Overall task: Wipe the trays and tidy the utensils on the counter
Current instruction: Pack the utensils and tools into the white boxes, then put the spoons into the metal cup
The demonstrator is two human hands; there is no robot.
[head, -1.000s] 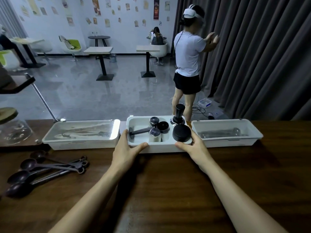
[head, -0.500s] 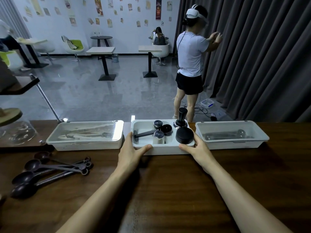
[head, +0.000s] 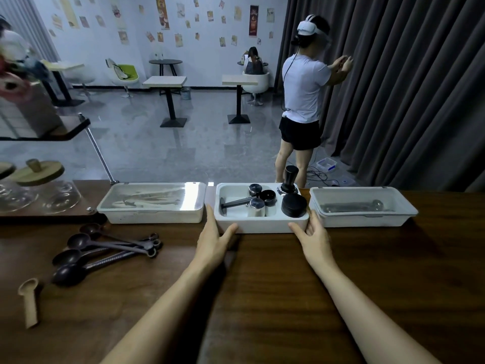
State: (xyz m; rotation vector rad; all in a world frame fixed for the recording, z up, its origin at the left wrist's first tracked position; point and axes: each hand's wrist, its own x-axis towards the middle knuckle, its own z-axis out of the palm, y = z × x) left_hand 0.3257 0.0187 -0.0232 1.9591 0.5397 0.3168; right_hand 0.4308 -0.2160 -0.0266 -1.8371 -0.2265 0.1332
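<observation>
Left hand (head: 212,240) and right hand (head: 316,239) bracket the smooth white rectangular plastic tray (head: 265,227) on the dark wood-grain desk (head: 262,290), fingers straight against its short ends, thumbs on its front.

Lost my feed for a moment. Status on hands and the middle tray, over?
Left hand, right hand touching front corners of middle tray. It sits on counter, tools inside. Left tray, right tray close alongside.

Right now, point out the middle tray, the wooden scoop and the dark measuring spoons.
middle tray (head: 262,226): head view, bare front wall.
wooden scoop (head: 30,304): head view, middle of its handle.
dark measuring spoons (head: 78,241): head view, bowl of the second spoon from the back.
</observation>
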